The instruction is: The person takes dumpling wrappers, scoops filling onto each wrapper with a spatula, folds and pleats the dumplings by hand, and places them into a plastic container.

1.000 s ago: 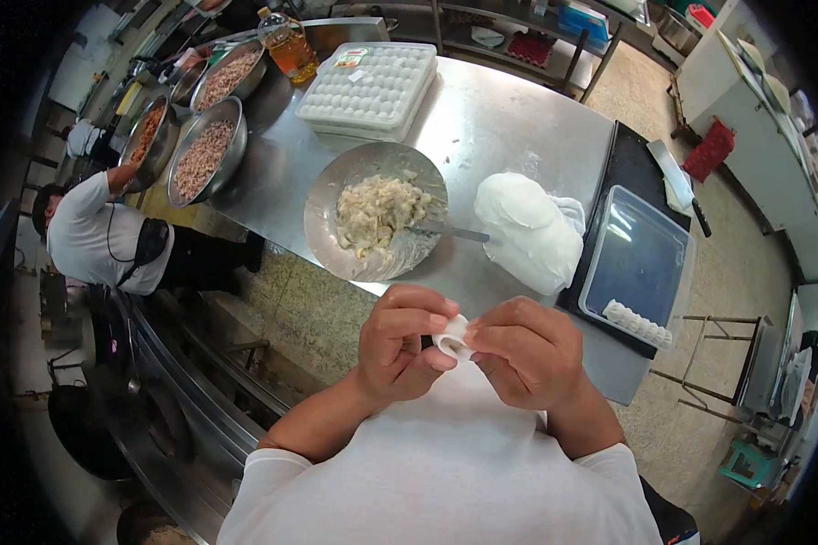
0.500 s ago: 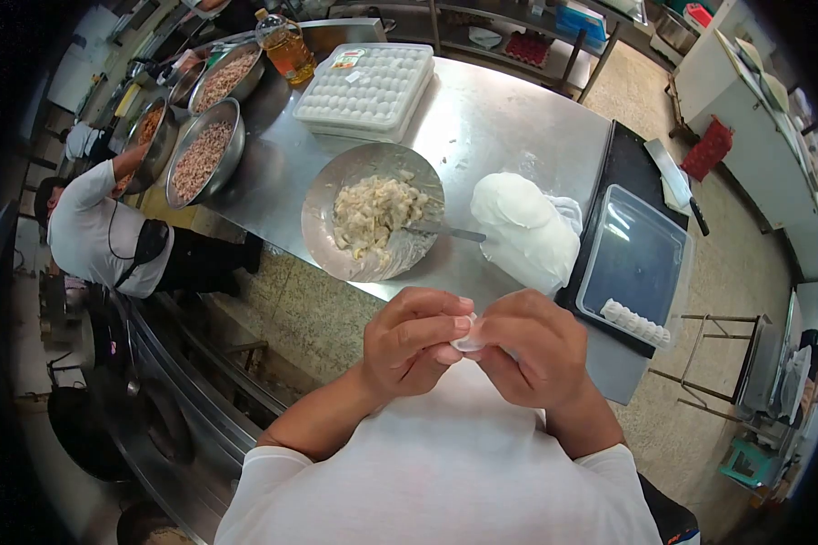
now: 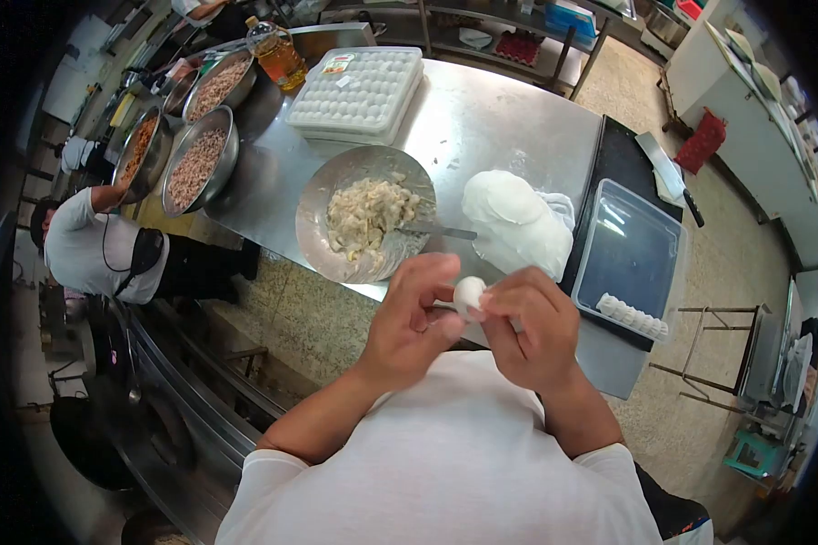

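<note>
A small white dumpling point(image 3: 470, 293) is pinched in the fingertips of my right hand point(image 3: 534, 329). My left hand point(image 3: 409, 327) is just left of it, with thumb and fingers apart; I cannot tell whether a fingertip still touches the dumpling. Beyond my hands, a wide steel bowl point(image 3: 314, 213) contains a pale chunky filling point(image 3: 368, 211). A flat-bladed spatula point(image 3: 445, 232) leans in it, its handle pointing right. To the bowl's right rests a big white lump of dough point(image 3: 518, 222). Several finished dumplings point(image 3: 632, 318) line the near end of a clear plastic tray point(image 3: 594, 245).
The steel table point(image 3: 463, 100) carries a lidded box of white balls point(image 3: 354, 91), an oil bottle point(image 3: 277, 56) and bowls of minced filling point(image 3: 198, 168). A cleaver point(image 3: 661, 162) lies on the black board at right. A co-worker point(image 3: 109, 241) stands left, reaching into a bowl.
My hands have parted slightly. The left fingers have opened off the dumpling, which now shows as a round ball in my right hand. The co-worker's arm has shifted slightly.
</note>
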Tool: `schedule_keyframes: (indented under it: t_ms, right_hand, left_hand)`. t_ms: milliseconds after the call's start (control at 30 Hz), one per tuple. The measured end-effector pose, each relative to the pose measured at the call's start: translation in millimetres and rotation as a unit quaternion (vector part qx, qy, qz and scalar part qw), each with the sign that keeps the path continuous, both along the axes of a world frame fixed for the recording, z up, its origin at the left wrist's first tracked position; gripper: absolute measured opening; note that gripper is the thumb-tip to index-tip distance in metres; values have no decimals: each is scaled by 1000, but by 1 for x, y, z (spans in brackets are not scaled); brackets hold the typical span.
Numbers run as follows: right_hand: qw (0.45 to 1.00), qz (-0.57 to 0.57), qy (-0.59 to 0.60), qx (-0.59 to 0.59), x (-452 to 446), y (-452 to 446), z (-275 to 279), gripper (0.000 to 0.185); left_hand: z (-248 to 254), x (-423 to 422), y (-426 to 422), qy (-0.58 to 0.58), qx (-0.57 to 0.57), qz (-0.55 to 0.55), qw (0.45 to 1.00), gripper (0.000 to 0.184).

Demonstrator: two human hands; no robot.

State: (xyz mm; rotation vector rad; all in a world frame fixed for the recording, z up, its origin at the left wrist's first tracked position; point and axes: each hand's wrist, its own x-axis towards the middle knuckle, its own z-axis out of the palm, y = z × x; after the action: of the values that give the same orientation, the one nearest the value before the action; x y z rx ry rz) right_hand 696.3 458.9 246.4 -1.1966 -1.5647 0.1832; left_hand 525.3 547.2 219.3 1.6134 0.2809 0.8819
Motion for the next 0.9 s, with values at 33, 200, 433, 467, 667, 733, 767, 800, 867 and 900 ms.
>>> schedule_keyframes:
  t_ms: [33,200,433,467,667,733,767,800,867,900]
  right_hand:
    - [998,-4,32,-48,1,2,-6,27]
    - [958,113,234,-119,6,2,-25,39]
    - [969,2,175,-177,15,-26,-36,54]
    - [962,-10,183,-201,16,-31,-35,50]
    - [982,-52,89,-155,30,-64,-63,41]
    - [973,-68,98,-196,36,-82,-64,41]
    - [966,-58,110,-225,40,-88,-65,41]
    - [965,-71,112,-225,45,-94,-72,40]
    - [957,-59,138,-248,63,-112,-80,40]
    - [949,-39,162,-269,75,-122,-85,39]
  left_hand:
    - [-6,2,-3,1,-192,-29,981,47]
    - [-5,3,7,-3,-467,-134,874,60]
    - [-24,18,3,39,-385,-150,910,56]
    - [-27,19,1,42,-388,-156,907,56]
    - [-29,42,-15,126,-266,-216,931,47]
    - [-36,54,-22,152,-274,-246,917,47]
    - [-39,59,-24,179,-273,-251,911,48]
    - [-47,65,-26,212,-241,-268,908,51]
    - [-63,81,-34,261,-202,-283,900,53]
    - [-66,90,-37,308,-161,-291,892,54]
